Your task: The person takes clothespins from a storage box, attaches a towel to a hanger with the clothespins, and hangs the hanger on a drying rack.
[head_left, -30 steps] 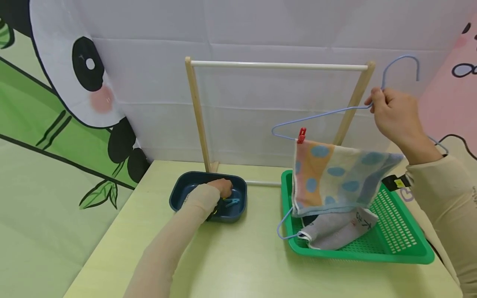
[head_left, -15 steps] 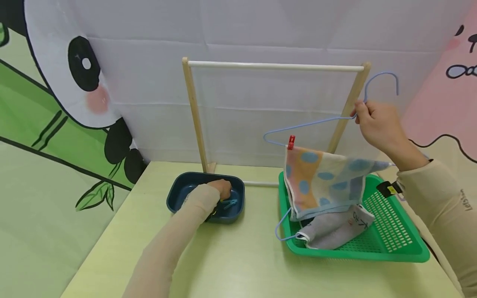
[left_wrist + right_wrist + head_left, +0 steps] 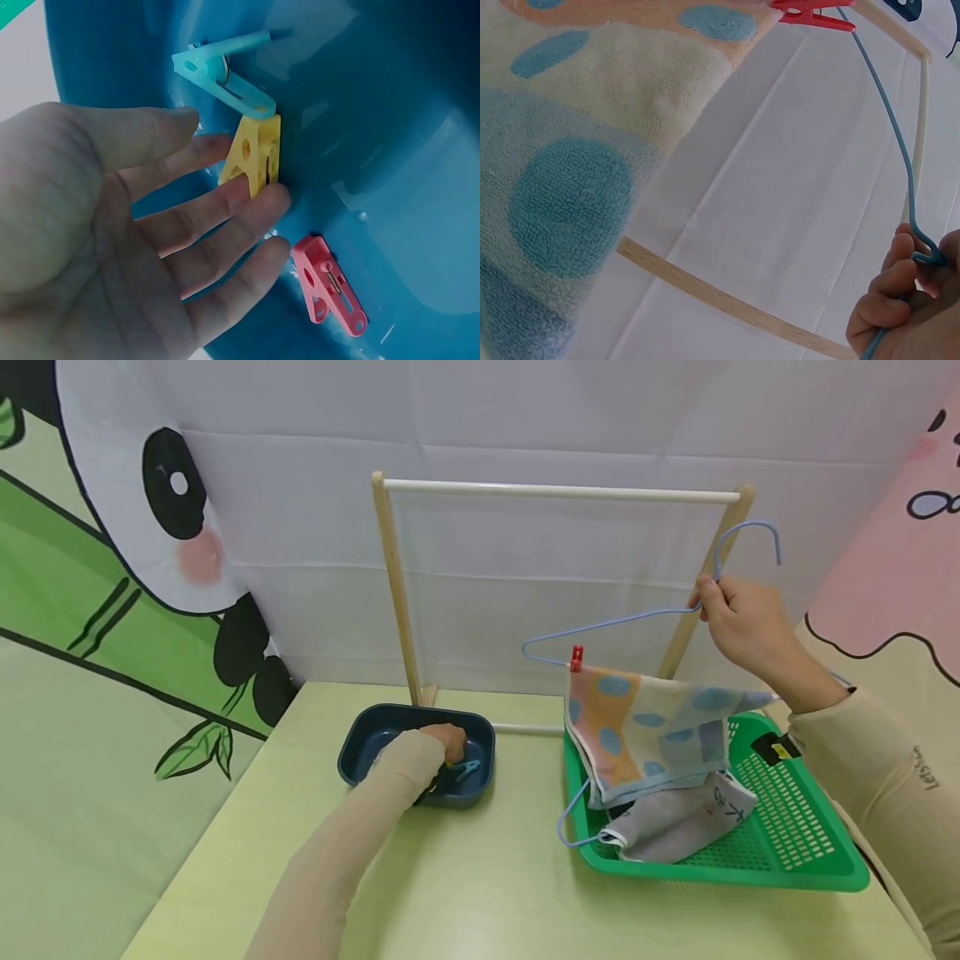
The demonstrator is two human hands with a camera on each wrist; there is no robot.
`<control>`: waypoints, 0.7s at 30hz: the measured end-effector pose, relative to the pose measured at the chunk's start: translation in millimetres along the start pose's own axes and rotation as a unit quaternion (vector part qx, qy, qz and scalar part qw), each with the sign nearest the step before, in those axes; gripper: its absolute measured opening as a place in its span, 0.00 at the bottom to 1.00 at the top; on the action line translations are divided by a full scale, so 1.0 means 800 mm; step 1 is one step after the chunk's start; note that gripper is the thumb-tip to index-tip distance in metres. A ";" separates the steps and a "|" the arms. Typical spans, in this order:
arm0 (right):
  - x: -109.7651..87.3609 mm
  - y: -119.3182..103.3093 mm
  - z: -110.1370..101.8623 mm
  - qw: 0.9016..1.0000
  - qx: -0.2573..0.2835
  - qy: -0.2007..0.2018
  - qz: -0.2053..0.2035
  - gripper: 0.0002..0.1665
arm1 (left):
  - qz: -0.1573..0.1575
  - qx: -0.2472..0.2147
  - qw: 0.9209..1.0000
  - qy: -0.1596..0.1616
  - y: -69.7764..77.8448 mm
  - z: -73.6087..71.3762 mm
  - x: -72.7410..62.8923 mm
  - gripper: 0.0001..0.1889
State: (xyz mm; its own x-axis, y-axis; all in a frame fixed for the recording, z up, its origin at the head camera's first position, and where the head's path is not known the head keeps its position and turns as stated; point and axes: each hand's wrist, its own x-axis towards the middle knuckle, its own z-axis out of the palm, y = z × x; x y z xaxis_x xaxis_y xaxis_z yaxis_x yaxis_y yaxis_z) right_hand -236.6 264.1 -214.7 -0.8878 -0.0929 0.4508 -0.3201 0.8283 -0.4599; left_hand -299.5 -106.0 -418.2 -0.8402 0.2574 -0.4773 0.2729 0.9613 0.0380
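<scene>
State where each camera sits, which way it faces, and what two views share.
Head: on the head, facing forward and down over the rack, blue bin and green basket; left hand, right hand and sleeves show.
Left wrist: on that wrist, facing into the blue bin at three clips; left hand shows.
Right wrist: on that wrist, facing the towel and white backdrop; right hand shows, gripping hanger.
Shared: head and right wrist both show the towel.

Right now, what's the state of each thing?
Rack, upright
Navy bin, upright
Green basket, upright
Yellow clip, unclipped, in bin
Turquoise clip, unclipped, in bin
Pink clip, unclipped, in bin
Upper hanger, raised, hook free
Lower hanger, jutting past basket
Spotted towel, hanging
Red clip, clamped on towel
Grey cloth, folded in basket
Left grip, relaxed, at yellow clip
Right grip, holding upper hanger
</scene>
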 end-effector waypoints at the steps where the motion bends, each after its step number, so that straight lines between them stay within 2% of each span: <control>1: 0.000 0.000 0.000 1.000 0.003 -0.003 0.002 0.33 | -0.001 0.001 1.000 -0.002 0.000 0.000 0.000 0.07; 9: -0.001 -0.002 0.003 1.000 0.004 -0.007 -0.002 0.33 | -0.020 -0.023 0.999 -0.019 -0.006 0.002 0.017 0.07; 13: -0.001 -0.002 0.004 1.000 0.009 -0.005 -0.001 0.32 | -0.009 -0.025 0.999 -0.024 -0.010 0.000 0.023 0.08; 16: -0.001 -0.002 0.004 1.000 0.007 -0.008 -0.002 0.33 | 0.006 -0.030 0.999 -0.012 -0.010 0.000 0.023 0.10; 21: -0.002 -0.001 0.002 1.000 0.009 -0.023 0.008 0.34 | 0.030 -0.038 0.998 0.030 -0.008 -0.005 0.016 0.12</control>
State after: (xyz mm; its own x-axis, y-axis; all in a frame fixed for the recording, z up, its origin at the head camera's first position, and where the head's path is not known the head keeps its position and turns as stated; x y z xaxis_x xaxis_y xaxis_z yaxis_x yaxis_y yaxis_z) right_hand -235.6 262.7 -216.0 -0.9070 -0.1040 0.4081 -0.3105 0.8197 -0.4813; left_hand -313.8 -108.5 -420.9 -0.8502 0.3180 -0.4196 0.2891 0.9481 0.1328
